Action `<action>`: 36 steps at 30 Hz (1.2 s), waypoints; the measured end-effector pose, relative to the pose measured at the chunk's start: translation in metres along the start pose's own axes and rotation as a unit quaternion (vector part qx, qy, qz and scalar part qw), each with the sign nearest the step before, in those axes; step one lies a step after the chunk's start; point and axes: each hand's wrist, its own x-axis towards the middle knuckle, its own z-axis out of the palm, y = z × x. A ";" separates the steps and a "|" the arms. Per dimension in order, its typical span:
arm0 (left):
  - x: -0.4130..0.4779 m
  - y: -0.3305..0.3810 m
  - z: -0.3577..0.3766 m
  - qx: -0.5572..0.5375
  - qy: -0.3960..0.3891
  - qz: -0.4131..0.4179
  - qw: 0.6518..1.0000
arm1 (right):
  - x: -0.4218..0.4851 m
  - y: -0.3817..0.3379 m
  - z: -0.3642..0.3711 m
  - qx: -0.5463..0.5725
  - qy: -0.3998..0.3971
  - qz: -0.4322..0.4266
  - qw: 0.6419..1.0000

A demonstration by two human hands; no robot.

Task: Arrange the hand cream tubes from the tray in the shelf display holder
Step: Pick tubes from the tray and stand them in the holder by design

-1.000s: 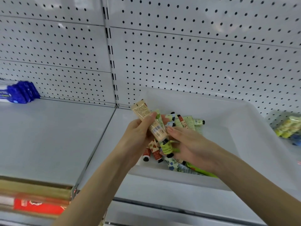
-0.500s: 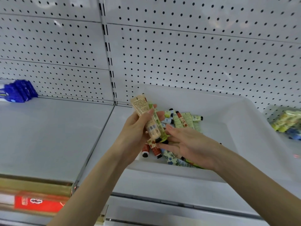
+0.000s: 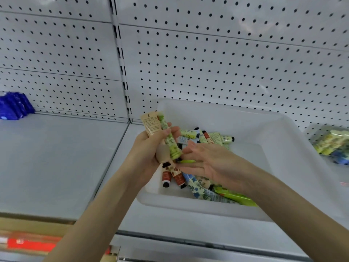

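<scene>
Over the tray rim (image 3: 170, 205), left fingers (image 3: 166, 131) clasp two tubes (image 3: 151, 123); right fingers (image 3: 192, 148) spread loose.

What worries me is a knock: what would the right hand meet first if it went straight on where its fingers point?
Probably the green tube gripped in the left hand beside a peach tube: the right hand aims at its cap end, though depth is unclear.

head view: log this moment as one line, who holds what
left hand: holds peach tube and green tube | right hand: open over tray | other tubes: loose in tray
</scene>
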 end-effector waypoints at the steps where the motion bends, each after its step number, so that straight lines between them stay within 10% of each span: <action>1: 0.004 0.001 0.000 -0.005 0.010 -0.003 1.000 | 0.001 -0.003 -0.008 -0.043 0.024 0.000 0.999; 8: 0.039 0.005 0.014 -0.030 0.026 -0.047 0.998 | 0.029 -0.003 -0.100 -0.232 0.205 0.008 0.951; 19: 0.062 -0.010 0.018 0.180 0.038 -0.057 0.981 | 0.076 0.018 -0.103 -0.319 0.247 0.036 0.914; 36: 0.065 -0.013 0.015 0.199 0.013 -0.035 0.979 | 0.093 0.021 -0.096 -0.368 0.189 0.046 0.909</action>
